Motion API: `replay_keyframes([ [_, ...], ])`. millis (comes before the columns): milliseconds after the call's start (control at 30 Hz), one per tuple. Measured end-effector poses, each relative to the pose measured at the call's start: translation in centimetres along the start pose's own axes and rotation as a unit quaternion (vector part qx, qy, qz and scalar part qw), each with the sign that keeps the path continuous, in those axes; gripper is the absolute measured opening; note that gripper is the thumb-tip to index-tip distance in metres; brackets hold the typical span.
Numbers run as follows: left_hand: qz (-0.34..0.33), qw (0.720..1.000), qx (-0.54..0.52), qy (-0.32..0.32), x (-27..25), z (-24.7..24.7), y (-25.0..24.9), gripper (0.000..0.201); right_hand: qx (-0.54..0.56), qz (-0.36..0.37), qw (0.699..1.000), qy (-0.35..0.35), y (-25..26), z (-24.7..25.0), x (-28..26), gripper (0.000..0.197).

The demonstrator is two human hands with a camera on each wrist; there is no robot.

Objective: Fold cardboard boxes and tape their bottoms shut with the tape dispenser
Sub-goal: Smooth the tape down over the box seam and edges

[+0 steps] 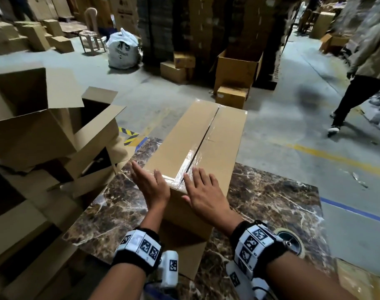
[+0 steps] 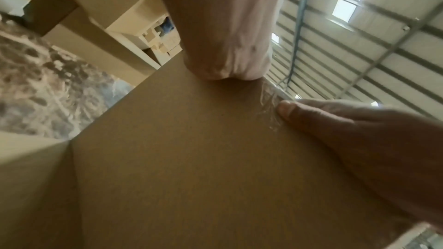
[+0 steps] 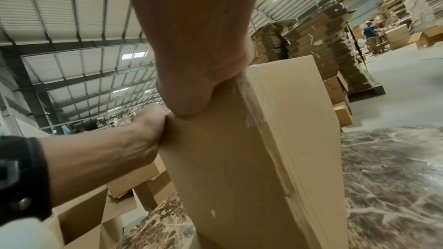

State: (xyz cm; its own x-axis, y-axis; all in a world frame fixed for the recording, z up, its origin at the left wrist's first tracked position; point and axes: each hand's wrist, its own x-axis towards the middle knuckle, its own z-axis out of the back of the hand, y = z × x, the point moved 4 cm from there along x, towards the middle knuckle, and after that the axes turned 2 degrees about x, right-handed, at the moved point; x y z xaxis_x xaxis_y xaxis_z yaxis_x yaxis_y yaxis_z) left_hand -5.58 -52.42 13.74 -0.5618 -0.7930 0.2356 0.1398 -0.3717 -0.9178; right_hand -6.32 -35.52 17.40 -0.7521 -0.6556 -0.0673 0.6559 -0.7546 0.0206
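A long brown cardboard box [image 1: 197, 135] lies on the marbled table [image 1: 282, 204], its upper face closed and its centre seam covered by clear tape [image 1: 191, 156]. My left hand [image 1: 149, 180] lies flat with straight fingers on the near left corner of the box [image 2: 191, 158]. My right hand [image 1: 203, 189] presses flat over the near edge beside the taped seam, its thumb on the box's end face [image 3: 227, 158]. The taped corner [image 3: 251, 101] looks wrinkled. A tape roll [image 1: 291, 241] sits on the table behind my right wrist, mostly hidden.
Open, empty cartons [image 1: 44, 131] are piled against the table's left side. Beyond the table are a tall open box [image 1: 236, 70], small boxes and stacks of flat cardboard [image 3: 323, 31]. A person [image 1: 362, 68] walks past on the right over the concrete floor.
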Motion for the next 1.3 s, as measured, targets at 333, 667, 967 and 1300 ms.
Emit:
replay_keyframes([
  [333, -0.003, 0.998, 0.04, 0.044, 0.4, 0.5, 0.1, 0.068, 0.069, -0.008, 0.991, -0.113, -2.0, -1.0, -4.4, 0.052],
  [667, 0.017, 0.967, 0.035, 0.25, 2.1, 3.7, 1.6, 0.081, 0.19, -0.196, 0.95, -0.149, 0.0, 3.4, -1.7, 0.048],
  [967, 0.047, 0.968, -0.026, 0.247, 1.8, 4.0, 1.4, 0.071, 0.11, -0.284, 0.952, -0.026, 2.1, 0.7, -0.4, 0.068],
  [1300, 0.214, 0.884, -0.091, 0.405, 5.3, 4.0, 3.5, 0.027, 0.52, -0.446, 0.672, -0.28, -0.9, -1.8, -5.7, 0.063],
])
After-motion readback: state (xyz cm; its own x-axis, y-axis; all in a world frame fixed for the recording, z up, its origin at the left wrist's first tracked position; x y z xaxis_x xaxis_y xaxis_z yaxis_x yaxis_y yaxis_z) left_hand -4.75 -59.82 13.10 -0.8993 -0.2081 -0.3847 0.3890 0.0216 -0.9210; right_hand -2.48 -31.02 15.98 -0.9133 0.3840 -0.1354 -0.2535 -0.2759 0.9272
